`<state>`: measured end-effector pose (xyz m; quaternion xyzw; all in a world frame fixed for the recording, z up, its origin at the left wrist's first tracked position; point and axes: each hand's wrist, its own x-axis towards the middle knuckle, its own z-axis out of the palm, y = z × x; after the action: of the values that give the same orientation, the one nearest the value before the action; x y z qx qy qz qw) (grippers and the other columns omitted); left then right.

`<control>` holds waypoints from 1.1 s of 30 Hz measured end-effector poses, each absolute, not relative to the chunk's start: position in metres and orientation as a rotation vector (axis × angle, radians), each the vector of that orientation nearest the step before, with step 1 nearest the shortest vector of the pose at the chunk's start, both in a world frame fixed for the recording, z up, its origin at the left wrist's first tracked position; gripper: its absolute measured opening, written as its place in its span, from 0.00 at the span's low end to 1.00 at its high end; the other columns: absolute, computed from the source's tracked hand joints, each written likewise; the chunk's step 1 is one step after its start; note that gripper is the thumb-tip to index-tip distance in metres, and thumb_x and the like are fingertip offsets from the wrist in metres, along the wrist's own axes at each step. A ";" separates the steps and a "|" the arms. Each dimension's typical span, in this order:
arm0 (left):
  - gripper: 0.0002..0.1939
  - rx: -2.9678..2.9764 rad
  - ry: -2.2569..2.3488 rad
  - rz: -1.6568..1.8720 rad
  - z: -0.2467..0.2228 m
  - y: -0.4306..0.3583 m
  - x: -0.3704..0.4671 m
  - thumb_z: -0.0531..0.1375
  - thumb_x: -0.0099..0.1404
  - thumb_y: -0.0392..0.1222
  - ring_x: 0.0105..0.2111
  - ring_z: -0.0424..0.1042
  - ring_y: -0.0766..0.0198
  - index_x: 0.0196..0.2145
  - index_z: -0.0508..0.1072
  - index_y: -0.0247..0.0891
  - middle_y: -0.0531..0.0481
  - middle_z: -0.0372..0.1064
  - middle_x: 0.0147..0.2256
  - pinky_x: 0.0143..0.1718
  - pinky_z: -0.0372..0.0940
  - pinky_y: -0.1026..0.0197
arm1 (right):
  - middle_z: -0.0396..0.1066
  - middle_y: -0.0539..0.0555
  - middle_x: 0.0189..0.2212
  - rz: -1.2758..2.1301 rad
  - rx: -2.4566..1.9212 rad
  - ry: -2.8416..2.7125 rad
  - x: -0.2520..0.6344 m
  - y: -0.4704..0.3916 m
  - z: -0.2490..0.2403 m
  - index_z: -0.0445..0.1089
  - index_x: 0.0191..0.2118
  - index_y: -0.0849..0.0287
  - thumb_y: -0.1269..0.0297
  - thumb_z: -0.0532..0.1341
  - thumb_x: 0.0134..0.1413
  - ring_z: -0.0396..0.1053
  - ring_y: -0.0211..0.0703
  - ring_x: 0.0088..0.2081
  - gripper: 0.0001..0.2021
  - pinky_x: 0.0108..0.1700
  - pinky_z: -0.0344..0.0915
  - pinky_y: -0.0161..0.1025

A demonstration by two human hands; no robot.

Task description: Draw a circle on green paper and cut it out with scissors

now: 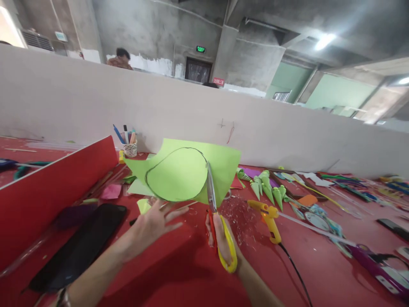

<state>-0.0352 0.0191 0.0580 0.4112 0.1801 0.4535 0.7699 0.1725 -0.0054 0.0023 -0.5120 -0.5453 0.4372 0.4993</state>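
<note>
A sheet of light green paper [223, 170] is raised above the red table, with a hand-drawn dark rounded outline on it. My left hand [153, 226] is at the paper's lower edge, pinching it near the outline; its other fingers stretch out to the right, free of the sheet. My right hand [223, 238] grips scissors [211, 192] with red and yellow handles, fingers through the loops. The scissor blades point up and meet the paper just right of the outline; whether they are fully closed is hard to see.
A yellow glue gun [270, 219] lies right of the scissors, near green paper cones [268, 187]. A black phone-like object [79, 247] lies at left beside a red divider [64, 187]. Behind stand a pen cup [130, 149] and a white partition [179, 111]. A person [120, 59] is beyond.
</note>
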 end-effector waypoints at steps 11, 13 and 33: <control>0.13 0.322 0.733 1.013 0.058 0.046 -0.005 0.51 0.61 0.50 0.36 0.72 0.57 0.35 0.67 0.40 0.46 0.73 0.34 0.37 0.67 0.52 | 0.55 0.47 0.19 0.830 -1.290 -1.487 0.166 -0.011 0.007 0.62 0.28 0.60 0.47 0.47 0.55 0.53 0.33 0.20 0.21 0.23 0.56 0.32; 0.09 0.302 0.808 1.057 0.050 0.053 0.001 0.52 0.62 0.44 0.25 0.73 0.62 0.31 0.67 0.37 0.49 0.71 0.24 0.31 0.68 0.56 | 0.55 0.47 0.19 0.814 -1.286 -1.514 0.166 -0.012 0.009 0.61 0.27 0.60 0.47 0.46 0.56 0.54 0.33 0.20 0.21 0.24 0.57 0.33; 0.19 1.288 1.473 1.525 0.046 0.034 -0.023 0.58 0.54 0.46 0.50 0.65 0.54 0.44 0.71 0.38 0.50 0.71 0.44 0.54 0.58 0.52 | 0.56 0.47 0.25 1.030 -0.964 -1.433 0.170 -0.006 -0.010 0.59 0.36 0.59 0.48 0.46 0.57 0.53 0.32 0.21 0.18 0.24 0.56 0.32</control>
<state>-0.0234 0.0342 0.0464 0.4910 0.5617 0.5815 0.3245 0.1697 -0.0065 -0.0096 -0.4047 -0.6017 0.4327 0.5357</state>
